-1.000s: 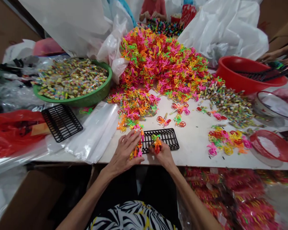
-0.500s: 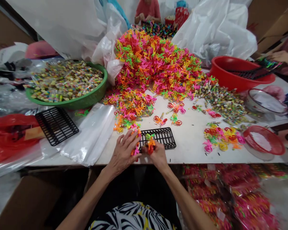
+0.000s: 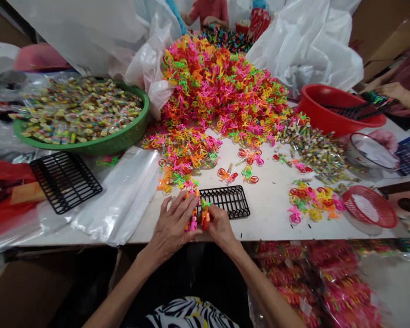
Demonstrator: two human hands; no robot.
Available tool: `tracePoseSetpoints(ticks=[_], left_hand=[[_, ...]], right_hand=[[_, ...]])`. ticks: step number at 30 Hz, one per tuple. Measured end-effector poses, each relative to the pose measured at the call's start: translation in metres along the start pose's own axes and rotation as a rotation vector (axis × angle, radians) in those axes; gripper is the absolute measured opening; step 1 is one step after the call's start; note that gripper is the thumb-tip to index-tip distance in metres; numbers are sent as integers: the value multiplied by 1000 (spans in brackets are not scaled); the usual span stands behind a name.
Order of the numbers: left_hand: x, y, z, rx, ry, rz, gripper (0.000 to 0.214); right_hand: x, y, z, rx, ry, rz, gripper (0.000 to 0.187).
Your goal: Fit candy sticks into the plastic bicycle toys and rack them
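Observation:
Both my hands work at the near left end of a black plastic grid rack (image 3: 227, 202), close to the white table's front edge (image 3: 266, 232). My left hand (image 3: 171, 225) has its fingers spread and holds several small bicycle-shaped plastic toys (image 3: 192, 223) in pink and orange. My right hand (image 3: 218, 225) pinches an orange and green toy (image 3: 205, 216). The two hands nearly touch, and they hide the rack's left end. Behind them rises a big heap of multicoloured toys (image 3: 222, 91).
A green basin of wrapped sweets (image 3: 89, 148) stands at left, beside a second black rack (image 3: 64, 182) and flat clear bags (image 3: 119, 196). A red basin (image 3: 338, 120) and red basket (image 3: 371, 206) stand at right. A co-worker's hand (image 3: 389, 91) and a far person (image 3: 208, 11) are present.
The view has swung, so the table sits further left. My hands have drawn closer together, and the toy in my right hand has moved left, away from the rack's middle.

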State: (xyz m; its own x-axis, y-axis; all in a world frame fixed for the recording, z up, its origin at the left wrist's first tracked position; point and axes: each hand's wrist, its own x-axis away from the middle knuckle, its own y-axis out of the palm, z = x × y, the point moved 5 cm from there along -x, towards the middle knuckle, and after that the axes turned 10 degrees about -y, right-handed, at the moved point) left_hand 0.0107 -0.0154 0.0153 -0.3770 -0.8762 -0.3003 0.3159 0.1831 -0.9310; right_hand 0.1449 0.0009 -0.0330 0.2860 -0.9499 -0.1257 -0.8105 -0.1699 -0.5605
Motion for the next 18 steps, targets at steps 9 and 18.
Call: tracePoseSetpoints(ticks=[9,18], left_hand=[[-26,-8,15,29,6,-37,50],[-26,-20,10,-33,-56,11,48]], right_hand=[[-18,3,-17,324,-117,-362,24],[-124,-108,42,904,-16,-351,23]])
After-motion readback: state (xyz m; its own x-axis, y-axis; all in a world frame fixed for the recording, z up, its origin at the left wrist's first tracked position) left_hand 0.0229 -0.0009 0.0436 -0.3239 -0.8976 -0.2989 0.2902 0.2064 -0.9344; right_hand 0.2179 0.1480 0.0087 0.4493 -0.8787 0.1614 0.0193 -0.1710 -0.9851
